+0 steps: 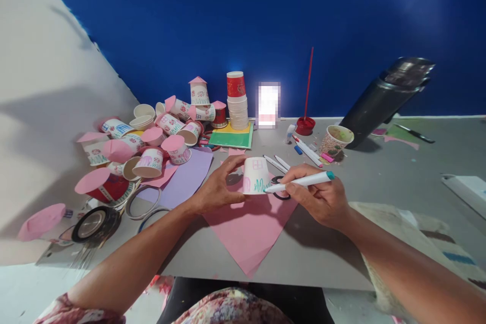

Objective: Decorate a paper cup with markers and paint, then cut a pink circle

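Observation:
My left hand (222,187) grips a white paper cup (256,174) from its left side. The cup is upside down over a sheet of pink paper (250,233). A pink window shape, a pink patch and green zigzag strokes are drawn on its side. In my right hand (321,197) is a white marker (304,181) with a green end, its tip at the green strokes near the cup's rim. Partly hidden behind the marker and my right fingers lie scissors (280,193) with black handles. Two more markers (276,163) rest just behind the cup.
Many decorated cups with pink paper tops (150,162) are heaped at the left. Behind stands a cup stack (238,106) on a green and yellow pad (231,136). A patterned cup (336,142) and a dark thermos (383,101) stand right. Tape rolls (142,202) lie left, a cloth (402,243) right.

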Demonstrator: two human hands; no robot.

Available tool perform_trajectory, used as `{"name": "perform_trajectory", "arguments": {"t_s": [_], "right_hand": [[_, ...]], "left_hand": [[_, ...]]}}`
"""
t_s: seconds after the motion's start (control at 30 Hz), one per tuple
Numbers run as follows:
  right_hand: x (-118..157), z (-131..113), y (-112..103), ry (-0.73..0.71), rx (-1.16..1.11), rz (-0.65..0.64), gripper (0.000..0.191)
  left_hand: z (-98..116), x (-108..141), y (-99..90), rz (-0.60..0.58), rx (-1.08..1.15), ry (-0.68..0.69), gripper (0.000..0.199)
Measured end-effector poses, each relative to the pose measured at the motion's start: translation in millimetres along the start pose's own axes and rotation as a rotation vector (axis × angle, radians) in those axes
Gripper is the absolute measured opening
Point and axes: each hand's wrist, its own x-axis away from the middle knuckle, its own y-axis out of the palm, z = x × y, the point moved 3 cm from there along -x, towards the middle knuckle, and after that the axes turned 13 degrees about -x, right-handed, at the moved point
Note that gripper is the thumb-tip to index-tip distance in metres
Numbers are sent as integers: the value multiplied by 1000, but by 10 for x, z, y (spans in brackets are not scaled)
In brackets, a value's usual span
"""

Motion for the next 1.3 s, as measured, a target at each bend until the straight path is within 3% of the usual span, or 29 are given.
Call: {"name": "perform_trajectory", "arguments": {"t_s": [0.17, 0.4, 0.5, 0.7, 0.83, 0.9, 1.3], "right_hand": [[-1, 2, -6, 46, -46, 16, 14], [-43, 101, -108, 119, -156, 309, 24], [-70, 187, -128, 110, -137, 341, 25], [-81, 311, -134, 179, -98, 212, 32], [-60, 363, -84, 220, -80, 14, 73], [-49, 386, -60, 223, -39, -47, 84], [-73, 367, -58, 80, 284, -152, 74]], "left_hand": [[6, -3, -1, -1, 1, -4, 85], [6, -9, -6, -22, 36, -12, 86], [0, -9, -6, -30, 92, -24, 86], [31, -12, 1, -64, 296, -27, 85], [54, -25, 7, -64, 347, -42, 86], [53, -27, 19, -71, 356, -43, 86], [5, 5, 18, -94, 163, -12, 98]]}}
